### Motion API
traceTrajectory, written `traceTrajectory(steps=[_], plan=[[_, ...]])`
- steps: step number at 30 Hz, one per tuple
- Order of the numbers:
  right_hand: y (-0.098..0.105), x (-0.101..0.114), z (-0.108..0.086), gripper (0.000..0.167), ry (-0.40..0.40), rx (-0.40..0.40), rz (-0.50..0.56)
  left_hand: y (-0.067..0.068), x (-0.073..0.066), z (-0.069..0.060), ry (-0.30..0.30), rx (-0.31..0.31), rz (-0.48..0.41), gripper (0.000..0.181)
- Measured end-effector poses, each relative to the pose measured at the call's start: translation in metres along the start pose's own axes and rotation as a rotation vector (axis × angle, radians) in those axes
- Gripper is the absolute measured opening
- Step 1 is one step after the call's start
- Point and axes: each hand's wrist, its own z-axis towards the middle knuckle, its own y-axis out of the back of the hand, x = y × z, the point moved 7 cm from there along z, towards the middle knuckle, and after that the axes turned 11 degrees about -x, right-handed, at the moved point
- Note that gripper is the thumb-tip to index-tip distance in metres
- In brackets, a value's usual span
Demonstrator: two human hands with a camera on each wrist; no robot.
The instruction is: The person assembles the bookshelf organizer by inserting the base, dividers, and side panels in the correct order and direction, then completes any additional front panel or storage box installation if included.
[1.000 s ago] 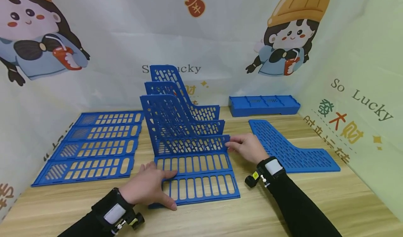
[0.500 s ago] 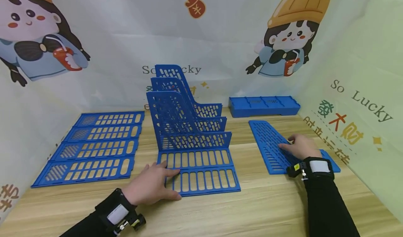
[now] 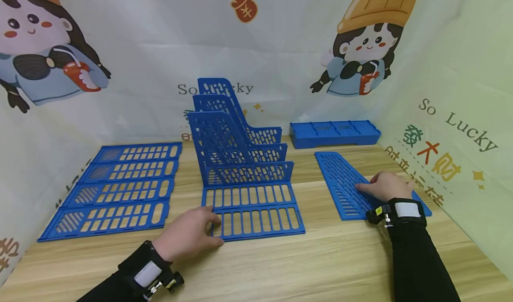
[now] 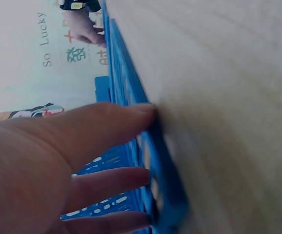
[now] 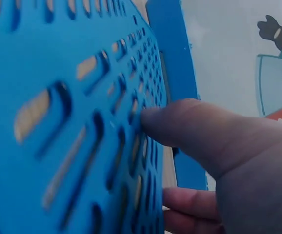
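In the head view my left hand (image 3: 184,234) lies at the left end of a blue slotted base (image 3: 256,207), thumb at its near edge. The left wrist view shows the thumb and straight fingers of that hand (image 4: 29,165) touching the base's edge (image 4: 170,180). Several upright blue perforated dividers (image 3: 218,135) stand on the rear part of the base. To the right, my right hand (image 3: 386,187) holds a flat, L-shaped perforated panel (image 3: 340,181). Seen from the right wrist, the hand's (image 5: 258,156) thumb presses the panel's face (image 5: 29,63), fingers past its edge.
Several flat blue grid panels (image 3: 114,207) lie in a row on the left of the wooden table (image 3: 272,271). A long blue box-like piece (image 3: 334,135) sits at the back right, before the printed cloth (image 3: 144,66).
My right hand has left the front divider's edge and moved right onto the L-shaped panel. The base with its dividers has shifted away from me, my left hand staying at its left end.
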Motion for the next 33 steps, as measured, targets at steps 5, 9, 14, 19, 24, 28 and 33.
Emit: traceTrajectory(steps=[5,9,14,19,24,28,33], plan=[[-0.002,0.002,0.003,0.059,0.027,-0.048,-0.034,-0.001,-0.001,0.0,0.008,-0.043,0.0,0.027],[0.003,0.004,0.003,0.063,0.04,-0.115,-0.017,-0.001,0.001,0.0,0.044,-0.048,0.003,0.028],[0.011,0.015,0.002,0.067,0.072,-0.161,0.14,-0.001,0.005,0.001,0.069,-0.036,0.012,0.028],[0.02,0.035,-0.002,0.071,0.148,-0.184,0.351,0.001,0.009,0.0,0.084,-0.041,0.031,0.067],[0.026,0.061,-0.01,0.061,0.197,-0.251,0.566,0.005,0.022,-0.002,0.194,0.003,0.129,0.105],[0.025,0.08,-0.014,0.053,0.24,-0.292,0.591,0.003,0.027,-0.001,0.226,0.053,0.085,0.079],[0.017,0.093,-0.014,0.044,0.325,-0.337,0.549,0.001,0.029,0.002,0.232,0.073,0.018,0.071]])
